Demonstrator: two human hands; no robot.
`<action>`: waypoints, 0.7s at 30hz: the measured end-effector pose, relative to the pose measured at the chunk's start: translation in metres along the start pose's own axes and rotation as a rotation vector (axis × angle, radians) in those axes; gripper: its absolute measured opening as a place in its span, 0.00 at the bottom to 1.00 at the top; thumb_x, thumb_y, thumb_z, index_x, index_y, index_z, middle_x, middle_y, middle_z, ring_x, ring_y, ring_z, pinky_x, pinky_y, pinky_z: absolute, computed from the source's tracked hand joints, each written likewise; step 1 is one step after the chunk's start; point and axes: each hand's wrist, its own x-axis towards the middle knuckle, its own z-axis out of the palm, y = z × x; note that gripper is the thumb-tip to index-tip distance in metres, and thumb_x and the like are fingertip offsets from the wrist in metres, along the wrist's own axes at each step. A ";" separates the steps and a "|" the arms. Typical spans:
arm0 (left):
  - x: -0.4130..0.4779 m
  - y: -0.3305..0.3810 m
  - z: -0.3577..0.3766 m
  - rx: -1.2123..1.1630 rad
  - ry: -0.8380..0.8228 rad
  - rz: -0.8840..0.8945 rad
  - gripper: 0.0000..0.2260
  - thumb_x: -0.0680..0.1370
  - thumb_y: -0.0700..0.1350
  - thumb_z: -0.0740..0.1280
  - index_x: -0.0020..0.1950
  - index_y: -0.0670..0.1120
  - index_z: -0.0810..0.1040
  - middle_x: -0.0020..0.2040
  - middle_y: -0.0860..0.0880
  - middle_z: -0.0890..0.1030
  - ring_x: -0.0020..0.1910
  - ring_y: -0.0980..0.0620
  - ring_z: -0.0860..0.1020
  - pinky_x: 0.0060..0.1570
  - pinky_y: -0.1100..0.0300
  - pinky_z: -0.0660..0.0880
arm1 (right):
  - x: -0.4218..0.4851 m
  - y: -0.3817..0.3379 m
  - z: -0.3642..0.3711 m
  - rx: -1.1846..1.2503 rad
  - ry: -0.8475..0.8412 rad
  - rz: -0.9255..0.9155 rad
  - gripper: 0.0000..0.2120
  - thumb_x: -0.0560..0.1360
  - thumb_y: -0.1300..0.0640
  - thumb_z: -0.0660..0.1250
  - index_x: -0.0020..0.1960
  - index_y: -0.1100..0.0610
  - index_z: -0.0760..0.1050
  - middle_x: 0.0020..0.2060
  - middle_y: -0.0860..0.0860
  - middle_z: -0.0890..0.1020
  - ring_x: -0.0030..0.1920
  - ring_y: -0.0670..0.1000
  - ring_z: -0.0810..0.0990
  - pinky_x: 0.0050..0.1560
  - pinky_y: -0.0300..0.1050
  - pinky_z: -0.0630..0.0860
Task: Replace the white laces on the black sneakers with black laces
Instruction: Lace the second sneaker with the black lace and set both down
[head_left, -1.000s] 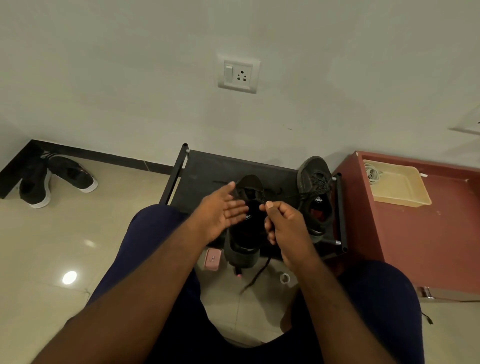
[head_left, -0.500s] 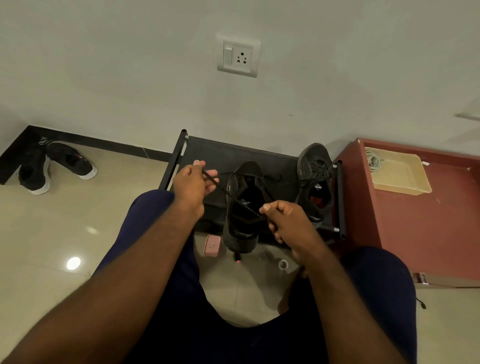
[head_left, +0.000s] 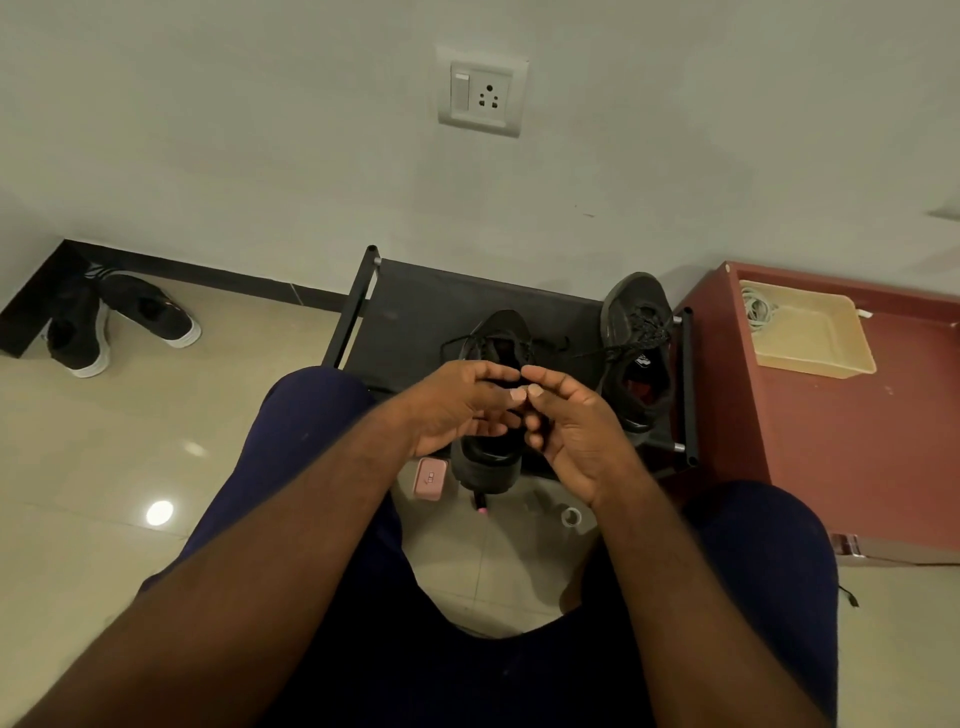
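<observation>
Fingertips (head_left: 517, 396) are touching above the sneaker (head_left: 488, 462); my left hand (head_left: 462, 410) and right hand (head_left: 579, 434) are curling together; whether they are pinching lace (head_left: 451, 344), I cannot tell.

The left hand (head_left: 457, 405) now meets the right hand (head_left: 571, 426) thumb-tip to thumb-tip, the black lace (head_left: 451, 345) no longer stretched between their fingers.

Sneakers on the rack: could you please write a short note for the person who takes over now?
Left hand and right hand: fingertips meet over the near sneaker; whether they pinch its black lace I cannot tell.
Near sneaker lies on the rack; second sneaker beside it, on the right, black lace in, ends loose.
Done: no white lace shows on either sneaker; a pale coil lies in the tray.
Left: probably finish and tie both laces.
</observation>
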 end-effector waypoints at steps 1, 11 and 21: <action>0.000 0.000 -0.001 0.012 0.026 0.017 0.16 0.76 0.42 0.72 0.64 0.42 0.77 0.50 0.43 0.84 0.45 0.51 0.82 0.45 0.59 0.79 | 0.000 -0.001 0.000 -0.031 -0.008 -0.002 0.13 0.81 0.70 0.59 0.60 0.60 0.77 0.37 0.53 0.81 0.31 0.46 0.74 0.30 0.38 0.71; 0.042 -0.025 -0.015 1.016 0.587 0.057 0.19 0.73 0.57 0.72 0.57 0.48 0.76 0.51 0.50 0.79 0.49 0.49 0.80 0.50 0.50 0.79 | 0.003 0.006 -0.010 -0.341 0.261 0.003 0.14 0.83 0.58 0.64 0.62 0.67 0.70 0.44 0.58 0.85 0.29 0.49 0.80 0.26 0.40 0.74; 0.057 -0.040 -0.008 1.266 0.509 -0.007 0.26 0.80 0.41 0.62 0.77 0.44 0.60 0.67 0.39 0.69 0.60 0.38 0.76 0.59 0.48 0.74 | 0.008 0.012 -0.011 -0.273 0.188 0.012 0.06 0.84 0.61 0.60 0.57 0.61 0.74 0.44 0.57 0.84 0.32 0.49 0.80 0.31 0.40 0.76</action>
